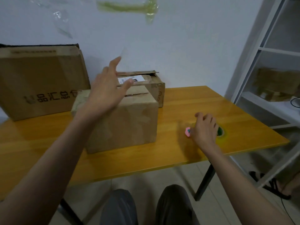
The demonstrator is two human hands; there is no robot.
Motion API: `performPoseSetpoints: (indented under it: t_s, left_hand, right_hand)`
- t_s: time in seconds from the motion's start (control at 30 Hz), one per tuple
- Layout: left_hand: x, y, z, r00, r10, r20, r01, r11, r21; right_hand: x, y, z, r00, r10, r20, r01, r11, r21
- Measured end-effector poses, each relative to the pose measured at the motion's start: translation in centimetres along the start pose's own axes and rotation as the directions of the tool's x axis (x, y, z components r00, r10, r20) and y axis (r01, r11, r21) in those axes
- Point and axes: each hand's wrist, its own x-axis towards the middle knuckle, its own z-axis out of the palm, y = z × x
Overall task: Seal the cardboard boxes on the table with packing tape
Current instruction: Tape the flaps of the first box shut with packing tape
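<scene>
A small cardboard box [126, 122] stands mid-table, its top flaps nearly closed with a slit between them. Directly behind it is a second worn box [154, 85] with a white label, and a large printed box [40, 82] leans at the back left. My left hand [105, 90] hovers over the near box with fingers spread and straight; a faint clear strip shows near its fingertips. My right hand [205, 129] rests on the table to the right, fingers curled. A pink cutter [188, 131] sticks out at its thumb side. A green tape roll [221, 131] lies partly hidden under it.
The yellow wooden table [194, 101] ends close on the right, where a white shelf unit [266, 51] holds another box [276, 82]. Strips of green tape [126, 7] and clear film cling to the wall behind. My knees are below the front edge.
</scene>
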Motion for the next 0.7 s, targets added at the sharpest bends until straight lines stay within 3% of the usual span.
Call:
performPoseSetpoints:
  t_s: [0.03,0.1,0.17,0.23,0.3,0.43,0.57,0.7]
  left_hand:
    - [0.2,-1.8,-0.7,0.996,-0.082,-0.017,0.083,0.996,0.045]
    - [0.3,-5.1,-1.9,0.966,-0.259,-0.021,0.260,0.960,0.107]
    - [0.0,-7.4,-2.8,0.907,-0.421,0.006,0.417,0.902,0.111]
    - [-0.4,-8.2,-3.1,0.848,-0.528,0.044,0.525,0.849,0.054]
    - [-0.7,-7.6,-3.1,0.827,-0.559,0.059,0.561,0.827,-0.043]
    - [-2.2,-4.8,-1.4,0.896,-0.443,0.016,0.442,0.890,-0.116]
    - [-3.2,-0.4,0.7,0.957,-0.288,-0.046,0.271,0.937,-0.222]
    - [-2.0,4.5,4.6,0.993,-0.071,-0.094,0.037,0.944,-0.327]
  right_hand:
    - [0.0,-1.5,-0.2,0.999,-0.043,-0.023,0.045,0.997,0.068]
    - [-0.2,-5.0,-1.4,0.994,-0.106,0.022,0.089,0.915,0.393]
    - [-0.3,-8.8,-2.9,0.970,-0.118,0.214,-0.073,0.698,0.712]
    - [-0.3,-11.8,-4.4,0.900,-0.170,0.402,-0.253,0.548,0.797]
    - [-0.1,-13.7,-5.3,0.852,-0.224,0.474,-0.306,0.520,0.797]
    - [-0.4,-13.3,-6.1,0.888,-0.183,0.423,-0.296,0.477,0.828]
    - [0.4,-9.1,-8.0,0.976,-0.032,0.217,-0.183,0.427,0.886]
    - [2.9,-4.2,-9.9,0.991,0.128,0.046,-0.089,0.356,0.930]
